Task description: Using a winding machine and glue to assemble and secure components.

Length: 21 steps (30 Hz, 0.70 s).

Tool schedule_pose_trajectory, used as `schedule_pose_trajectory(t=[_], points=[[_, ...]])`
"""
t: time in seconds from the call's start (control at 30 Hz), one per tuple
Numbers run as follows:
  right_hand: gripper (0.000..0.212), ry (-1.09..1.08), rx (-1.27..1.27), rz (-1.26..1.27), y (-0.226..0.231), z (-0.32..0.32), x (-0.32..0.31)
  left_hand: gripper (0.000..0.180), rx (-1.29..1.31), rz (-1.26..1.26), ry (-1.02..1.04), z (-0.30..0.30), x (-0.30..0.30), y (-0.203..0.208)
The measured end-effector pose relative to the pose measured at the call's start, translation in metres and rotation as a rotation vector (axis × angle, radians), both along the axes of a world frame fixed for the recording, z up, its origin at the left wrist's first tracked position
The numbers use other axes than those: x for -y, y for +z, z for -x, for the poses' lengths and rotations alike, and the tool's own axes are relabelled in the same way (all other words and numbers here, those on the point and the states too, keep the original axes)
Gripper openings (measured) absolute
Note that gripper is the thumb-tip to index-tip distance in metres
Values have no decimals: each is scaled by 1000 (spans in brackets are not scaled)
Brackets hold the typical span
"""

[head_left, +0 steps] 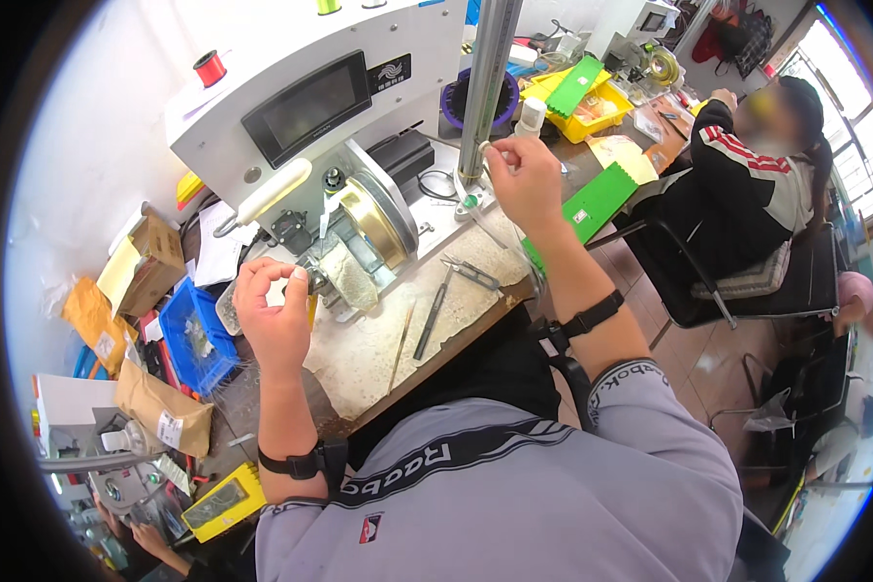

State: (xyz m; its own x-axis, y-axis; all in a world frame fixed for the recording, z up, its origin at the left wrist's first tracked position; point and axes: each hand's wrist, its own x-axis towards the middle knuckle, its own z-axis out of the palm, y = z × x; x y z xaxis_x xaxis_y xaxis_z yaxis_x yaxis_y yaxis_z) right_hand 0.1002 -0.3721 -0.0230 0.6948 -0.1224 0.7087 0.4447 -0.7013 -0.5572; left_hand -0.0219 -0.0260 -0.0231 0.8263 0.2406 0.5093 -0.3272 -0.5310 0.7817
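Note:
My left hand (274,306) is at the left side of a white bench machine (403,53), its thumb and fingertips pinched together beside a small metal part. Whatever it holds, if anything, is too small to make out. Raised to the right, my right hand (529,179) has its fingertips pinched next to an upright metal post (490,92); what is in the pinch cannot be made out. Between the hands stands a brass-coloured wheel (373,221) with a pale cloth-like piece (347,276) in front of it. The machine carries a dark screen (306,107).
Tweezers (433,318), a thin stick (403,347) and a plier-like tool (471,273) lie on the worn bench top. A blue bin (199,335) and parcels (165,407) are at left. Green boards (592,206) and a yellow bin (592,112) are at right, near a seated person (747,184).

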Motion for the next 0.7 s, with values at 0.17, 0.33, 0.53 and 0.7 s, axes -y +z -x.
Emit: schedule_pose_trajectory(t=[0.17,0.33,0.53,0.7], points=[[25,-19,-419,-108,-24,-16,9,8,41,-93,22,-1,7,3],[28,-27,-413,-164,-22,-34,23,8,26,-84,13,2,6,2],[23,17,-395,-90,42,-8,20,9,38,-120,76,15,2,10],[21,195,-219,238,109,65,-6,17,432,-583,-12,41,15,56]])
